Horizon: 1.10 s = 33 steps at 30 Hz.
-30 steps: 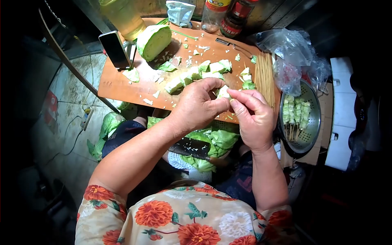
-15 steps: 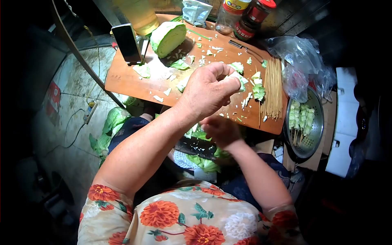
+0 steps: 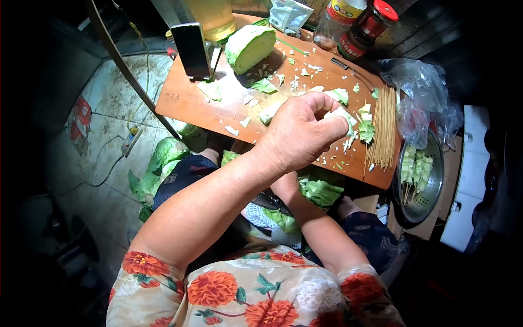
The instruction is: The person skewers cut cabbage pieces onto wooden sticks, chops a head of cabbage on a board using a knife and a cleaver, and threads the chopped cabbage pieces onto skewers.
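Note:
My left hand is over the near part of the wooden board, thumb and forefinger pinched at a piece of green cabbage leaf. Whether a skewer runs through that piece is hidden. Below the left hand, my right hand is down among the cut cabbage leaves over my lap, its fingers mostly hidden. Several bamboo skewers lie side by side at the board's right end. Beside them are threaded cabbage pieces. A large cut cabbage sits at the back.
A phone on a stand is at the board's left. Jars and a small bag line the back. To the right, a metal colander holds cabbage skewers beside plastic bags. Cabbages lie on the floor.
The view has shifted, so the board appears further right and lower. My right hand has gone down and left beneath my left forearm, among the leaves. My left hand keeps its pinch.

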### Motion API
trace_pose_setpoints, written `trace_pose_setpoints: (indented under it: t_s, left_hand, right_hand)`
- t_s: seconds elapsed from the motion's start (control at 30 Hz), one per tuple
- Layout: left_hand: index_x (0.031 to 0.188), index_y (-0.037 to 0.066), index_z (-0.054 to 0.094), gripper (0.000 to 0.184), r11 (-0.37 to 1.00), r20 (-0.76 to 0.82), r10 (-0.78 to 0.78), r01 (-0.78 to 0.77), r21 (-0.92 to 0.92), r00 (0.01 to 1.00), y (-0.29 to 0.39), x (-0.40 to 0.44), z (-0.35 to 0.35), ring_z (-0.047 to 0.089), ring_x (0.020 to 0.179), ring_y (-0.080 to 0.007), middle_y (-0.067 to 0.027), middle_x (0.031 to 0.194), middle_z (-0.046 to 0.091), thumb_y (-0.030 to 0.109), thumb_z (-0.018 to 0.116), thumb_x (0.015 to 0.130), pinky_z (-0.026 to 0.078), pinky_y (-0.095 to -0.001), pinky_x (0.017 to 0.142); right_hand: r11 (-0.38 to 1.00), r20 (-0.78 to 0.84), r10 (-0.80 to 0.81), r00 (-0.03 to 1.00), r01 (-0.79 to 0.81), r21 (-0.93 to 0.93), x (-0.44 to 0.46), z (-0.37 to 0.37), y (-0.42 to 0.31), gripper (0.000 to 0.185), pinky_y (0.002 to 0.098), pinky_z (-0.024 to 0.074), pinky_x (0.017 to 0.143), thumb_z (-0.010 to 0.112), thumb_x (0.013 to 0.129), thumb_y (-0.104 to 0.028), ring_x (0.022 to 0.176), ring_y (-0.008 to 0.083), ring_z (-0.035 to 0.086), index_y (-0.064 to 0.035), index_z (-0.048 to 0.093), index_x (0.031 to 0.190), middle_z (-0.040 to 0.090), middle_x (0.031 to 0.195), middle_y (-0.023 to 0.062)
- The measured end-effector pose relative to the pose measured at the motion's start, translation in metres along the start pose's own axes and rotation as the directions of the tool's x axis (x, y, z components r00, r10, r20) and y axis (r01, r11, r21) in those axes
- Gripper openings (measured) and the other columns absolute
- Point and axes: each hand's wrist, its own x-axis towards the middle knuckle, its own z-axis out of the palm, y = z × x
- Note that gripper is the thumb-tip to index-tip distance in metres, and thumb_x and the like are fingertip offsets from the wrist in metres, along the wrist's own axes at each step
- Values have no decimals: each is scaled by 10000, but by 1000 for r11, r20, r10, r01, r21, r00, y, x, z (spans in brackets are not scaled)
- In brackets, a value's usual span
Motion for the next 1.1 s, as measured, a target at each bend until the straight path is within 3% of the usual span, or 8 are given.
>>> trace_pose_setpoints:
  t_s: [0.2, 0.27, 0.33, 0.43, 0.47, 0.6, 0.83, 1.1]
  left_hand:
    - [899, 1, 601, 214, 1000, -13, -3, 3, -5, 1000, -1, 4, 1, 504, 520, -43, 4, 634, 556, 197, 629, 818, 402, -203, 456]
    - [975, 22, 610, 183, 998, -2, -63, 63, 2, 998, 1, 6, 1, 560, 730, -60, -12, 846, 633, 165, 582, 865, 464, -221, 621]
    - [975, 17, 608, 182, 998, 10, -58, 58, -11, 998, 5, 5, 2, 564, 729, -71, -17, 844, 629, 149, 578, 853, 466, -227, 616]
    - [961, 4, 602, 177, 998, -40, -30, 28, -49, 999, 1, 8, 3, 566, 682, -111, -36, 820, 615, 109, 565, 823, 465, -245, 598]
    - [965, 3, 594, 182, 998, -46, -19, 17, -55, 999, 3, 8, 2, 567, 664, -123, -44, 822, 613, 95, 562, 812, 465, -254, 597]
    - [989, -6, 571, 201, 988, -61, -23, 13, -151, 998, 4, 7, 3, 579, 653, -146, -54, 815, 606, 74, 552, 805, 475, -274, 603]
    - [980, 14, 570, 167, 985, -9, -138, 136, -103, 990, -6, 12, 6, 577, 717, -127, -43, 870, 602, 94, 561, 834, 500, -271, 624]
    - [1074, -55, 556, 285, 980, 101, -192, 196, -26, 976, -11, 10, 14, 623, 789, -155, -86, 929, 622, 70, 596, 822, 520, -283, 710]
  right_hand:
    - [989, -38, 73, 997, -67, 135, -28, -44, -11, 215, 426, 483, 778, 668, 718, -202, 807, 358, 618, -8, 639, 806, 646, 837, 200]
    - [948, 3, -24, 1000, 22, 318, -40, -66, -18, 204, 399, 482, 723, 651, 715, -194, 734, 352, 598, -2, 605, 767, 622, 782, 193]
    - [943, 33, 20, 999, -30, 332, -48, -94, -36, 190, 358, 479, 667, 637, 729, -187, 699, 285, 606, -6, 605, 778, 617, 749, 164]
    - [742, 249, 99, 964, -238, 627, -65, -151, -70, 172, 250, 451, 642, 607, 780, -81, 697, 117, 566, -24, 638, 938, 622, 788, 37]
    - [664, 221, 3, 975, -167, 729, -71, -168, -75, 187, 254, 472, 635, 610, 810, -97, 725, 109, 586, -46, 654, 985, 650, 867, 28]
    - [389, 142, -13, 990, -126, 912, -85, -217, -94, 328, 284, 500, 729, 560, 800, -27, 816, 157, 623, 19, 562, 1124, 646, 945, 79]
    - [140, -35, -146, 989, 56, 989, -76, -235, -93, 348, 318, 495, 811, 544, 718, -74, 894, 205, 599, 38, 577, 1046, 616, 973, 105]
    - [332, -136, -121, 983, 169, 928, -70, -240, -108, 370, 295, 495, 823, 580, 738, -49, 878, 169, 613, 47, 578, 1096, 634, 983, 85]
